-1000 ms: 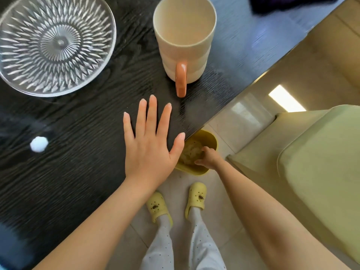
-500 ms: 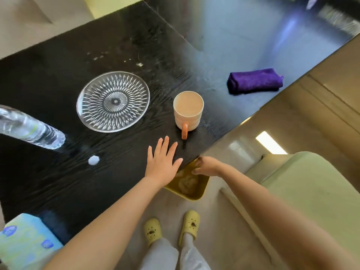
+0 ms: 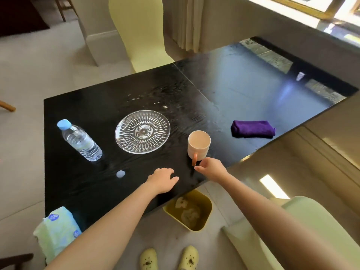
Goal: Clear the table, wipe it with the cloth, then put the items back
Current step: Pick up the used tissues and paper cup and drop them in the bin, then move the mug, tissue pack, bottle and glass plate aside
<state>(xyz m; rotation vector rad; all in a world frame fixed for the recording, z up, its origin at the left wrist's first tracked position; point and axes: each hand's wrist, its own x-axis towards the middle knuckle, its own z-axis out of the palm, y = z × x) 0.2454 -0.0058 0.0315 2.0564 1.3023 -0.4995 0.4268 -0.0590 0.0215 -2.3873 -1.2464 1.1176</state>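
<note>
On the black table (image 3: 81,106) stand a clear glass plate (image 3: 142,131), a cream mug (image 3: 199,145) with an orange handle, and a water bottle (image 3: 79,142) with a blue cap. A folded purple cloth (image 3: 252,128) lies at the right, near the table edge. A small white wad (image 3: 120,174) sits near the front. My left hand (image 3: 162,179) rests palm down on the table, fingers loosely spread. My right hand (image 3: 211,168) hovers just below the mug's handle, fingers curled, holding nothing I can see.
A pack of tissues (image 3: 56,230) lies at the front left corner. A yellow bin (image 3: 191,211) with crumpled waste stands on the floor under the table edge. A yellow chair (image 3: 140,32) stands behind the table, a pale green one (image 3: 319,227) at my right.
My right hand rose from the yellow bin below the edge up over the table beside the mug handle. The view pulled back and up, bringing the bottle, cloth and tissues into sight.
</note>
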